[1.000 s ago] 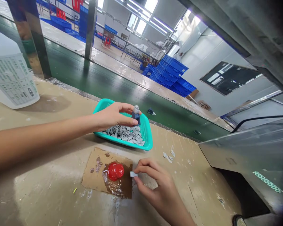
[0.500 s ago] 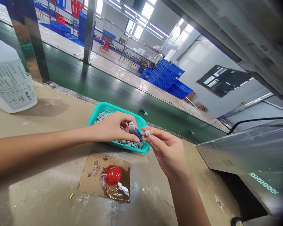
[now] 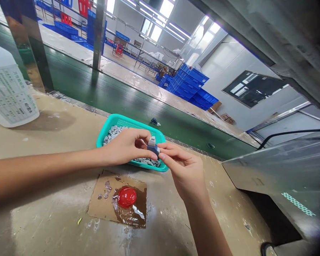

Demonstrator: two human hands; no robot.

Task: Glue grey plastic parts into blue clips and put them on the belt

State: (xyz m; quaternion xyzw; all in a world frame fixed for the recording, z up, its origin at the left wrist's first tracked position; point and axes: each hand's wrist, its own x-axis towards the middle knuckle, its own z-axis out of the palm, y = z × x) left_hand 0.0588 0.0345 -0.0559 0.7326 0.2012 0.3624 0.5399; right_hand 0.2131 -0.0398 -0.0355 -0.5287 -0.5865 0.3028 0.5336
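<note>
as left hand (image 3: 126, 146) grips a blue plastic block (image 3: 153, 150), right hand (image 3: 184, 170) pinches it

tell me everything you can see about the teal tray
The teal plastic tray is a shallow, round-cornered rectangular basket with a smooth rim and perforated mesh sides. It sits flat on the worn tan workbench, by the bench's far edge, holding a loose heap of small grey moulded parts. The left hand and right hand reach over it, hiding its middle, with a blue part held between them.
</note>
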